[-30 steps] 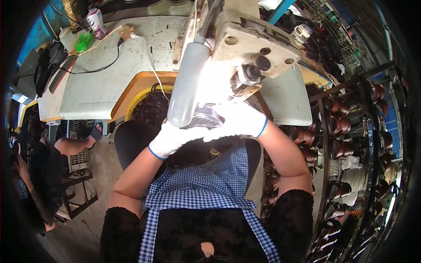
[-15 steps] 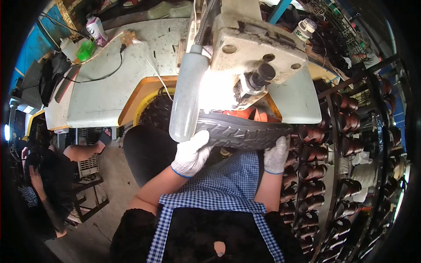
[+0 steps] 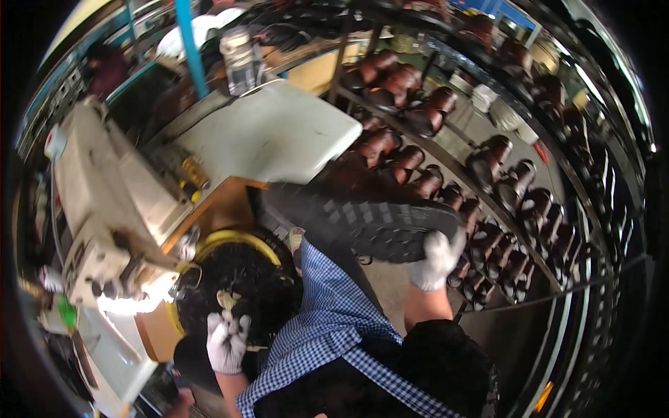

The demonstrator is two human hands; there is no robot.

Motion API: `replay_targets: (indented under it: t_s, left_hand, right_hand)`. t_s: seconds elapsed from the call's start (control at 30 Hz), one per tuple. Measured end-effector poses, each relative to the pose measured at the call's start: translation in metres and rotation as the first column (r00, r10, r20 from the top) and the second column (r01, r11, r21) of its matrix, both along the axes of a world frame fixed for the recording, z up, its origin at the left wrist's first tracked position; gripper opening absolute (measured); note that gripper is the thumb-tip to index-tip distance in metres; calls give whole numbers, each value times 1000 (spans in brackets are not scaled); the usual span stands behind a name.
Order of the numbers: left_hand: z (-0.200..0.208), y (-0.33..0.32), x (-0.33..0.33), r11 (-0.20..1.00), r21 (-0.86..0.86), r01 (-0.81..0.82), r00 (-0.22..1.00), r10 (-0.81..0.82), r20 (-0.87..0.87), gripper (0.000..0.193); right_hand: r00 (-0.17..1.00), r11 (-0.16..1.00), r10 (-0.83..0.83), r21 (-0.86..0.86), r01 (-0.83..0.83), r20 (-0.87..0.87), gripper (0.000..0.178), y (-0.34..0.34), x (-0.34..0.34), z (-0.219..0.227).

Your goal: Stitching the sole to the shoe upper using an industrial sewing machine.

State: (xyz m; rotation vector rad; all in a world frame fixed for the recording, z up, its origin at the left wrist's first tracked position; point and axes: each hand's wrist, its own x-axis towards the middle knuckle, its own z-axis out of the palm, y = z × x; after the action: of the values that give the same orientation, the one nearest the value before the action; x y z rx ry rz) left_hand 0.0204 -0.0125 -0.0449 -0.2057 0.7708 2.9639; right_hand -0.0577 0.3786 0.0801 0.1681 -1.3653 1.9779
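Note:
My right hand (image 3: 435, 261), in a white knit glove, grips one end of a black shoe (image 3: 355, 226). The shoe lies sideways in the air, its treaded sole toward me and its far end reaching left toward the table edge. My left hand (image 3: 228, 341), also gloved, is away from the shoe with nothing visible in it. Its fingers are partly bent and apart, low beside a yellow-rimmed basket (image 3: 240, 237) filled with dark scraps. Motion blurs the shoe somewhat, and its upper is hidden behind the sole.
A beige industrial sewing machine (image 3: 115, 188) with a bright lamp stands at left. Beyond the shoe is a pale tabletop (image 3: 272, 129). Metal racks (image 3: 446, 157) of brown shoes (image 3: 401, 83) fill the right side. A blue post (image 3: 189, 49) rises at the back.
My view has swung right, away from the machine. Both hands held the shoe under the machine head; my left has let go, and my right has carried it off to the right.

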Motion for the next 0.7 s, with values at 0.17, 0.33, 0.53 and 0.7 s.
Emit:
replay_targets:
  t_s: [0.17,0.33,0.53,0.7]
  left_hand:
    - [-21,-2,-10,998,-37,-49,982,55,179,17]
    - [-17,10,-18,994,-70,-81,980,92,175,17]
    - [-11,7,-12,979,-123,-161,952,187,242,15]
    - [-8,7,-9,975,-134,-177,943,207,262,17]
  right_hand:
    - [477,-106,-633,678,727,-610,41,74,-39,60]
    - [438,-376,-774,888,263,-458,47,166,-137,34]
    - [429,-379,-847,923,-71,-314,73,172,-173,-1]
    - [526,-543,-757,820,-180,-387,50,146,-235,2]
